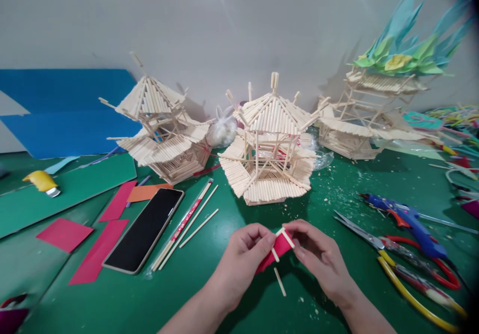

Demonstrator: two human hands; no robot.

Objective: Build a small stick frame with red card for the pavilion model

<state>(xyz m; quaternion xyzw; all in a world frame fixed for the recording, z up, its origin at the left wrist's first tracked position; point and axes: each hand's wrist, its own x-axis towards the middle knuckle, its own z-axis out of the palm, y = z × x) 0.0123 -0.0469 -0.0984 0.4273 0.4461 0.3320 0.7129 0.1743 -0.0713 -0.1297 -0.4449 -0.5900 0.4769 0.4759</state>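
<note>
Between my two hands, above the green table, is a piece of red paper with short cut wooden sticks lying along its edges. My left hand pinches its left side between thumb and fingers. At the upper right corner, my right hand grips the paper and a stick. A loose short stick lies on the table just below. Straight ahead stands a pavilion model built of wooden sticks, with a pointed roof and a flared lower roof.
More stick pavilions stand at left and right. Scissors, pliers and a blue glue gun lie right. Left are a phone, chopsticks, red paper pieces and a yellow cutter.
</note>
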